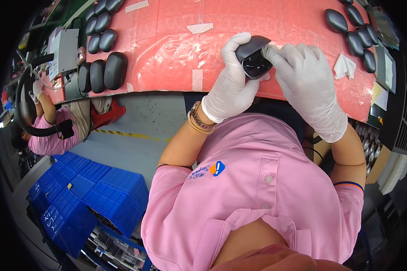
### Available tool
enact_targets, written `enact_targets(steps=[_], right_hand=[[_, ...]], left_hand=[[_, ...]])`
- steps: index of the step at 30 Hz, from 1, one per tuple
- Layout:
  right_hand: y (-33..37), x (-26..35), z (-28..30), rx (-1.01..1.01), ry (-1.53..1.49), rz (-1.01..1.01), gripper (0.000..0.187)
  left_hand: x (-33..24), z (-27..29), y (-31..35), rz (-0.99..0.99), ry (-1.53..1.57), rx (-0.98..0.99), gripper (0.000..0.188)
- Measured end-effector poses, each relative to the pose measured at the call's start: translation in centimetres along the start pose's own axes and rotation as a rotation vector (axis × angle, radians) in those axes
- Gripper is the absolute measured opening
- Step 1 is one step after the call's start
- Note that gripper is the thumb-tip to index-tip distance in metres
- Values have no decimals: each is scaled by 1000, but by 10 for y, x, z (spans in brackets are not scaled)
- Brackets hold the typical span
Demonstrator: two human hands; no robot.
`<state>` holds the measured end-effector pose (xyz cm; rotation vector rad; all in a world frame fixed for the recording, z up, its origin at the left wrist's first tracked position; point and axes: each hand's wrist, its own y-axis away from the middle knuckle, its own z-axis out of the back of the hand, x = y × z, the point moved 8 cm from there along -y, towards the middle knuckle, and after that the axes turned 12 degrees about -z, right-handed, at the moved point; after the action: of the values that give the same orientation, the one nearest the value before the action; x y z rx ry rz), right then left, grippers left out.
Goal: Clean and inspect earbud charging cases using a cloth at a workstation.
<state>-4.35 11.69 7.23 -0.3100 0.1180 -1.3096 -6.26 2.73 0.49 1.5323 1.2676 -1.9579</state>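
Observation:
A dark grey earbud charging case [257,64] is held above the pink-covered table, its lid raised and a glossy black interior showing. My left hand [230,92], in a white glove, wraps round the case from the left with the thumb up along its side. From the right, my gloved right hand [308,81] has its fingers bent and pressed against the case's right edge, near the lid. Whether anything small sits between those right fingertips is hidden.
Several closed dark cases [115,71] stand at the table's left, and more cases [355,44] lie at the right beside a crumpled white cloth [344,66]. A grey box-shaped device [64,50], a co-worker [54,131] and blue crates [90,189] are to the left.

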Motion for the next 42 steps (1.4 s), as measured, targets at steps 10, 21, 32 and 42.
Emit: enact_targets(steps=[10,21,32,42], right_hand=[[14,-41,3,-31,-544,-244,35],[6,-24,0,9,-445,-89,27],[26,-67,-44,448,-1444,-731,19],[13,-54,4,24,-432,-151,31]], left_hand=[[5,1,5,46,166,-8,72],[2,-5,3,3,-30,82,70],[7,1,6,26,75,-85,70],[13,18,0,288,435,-202,84]])
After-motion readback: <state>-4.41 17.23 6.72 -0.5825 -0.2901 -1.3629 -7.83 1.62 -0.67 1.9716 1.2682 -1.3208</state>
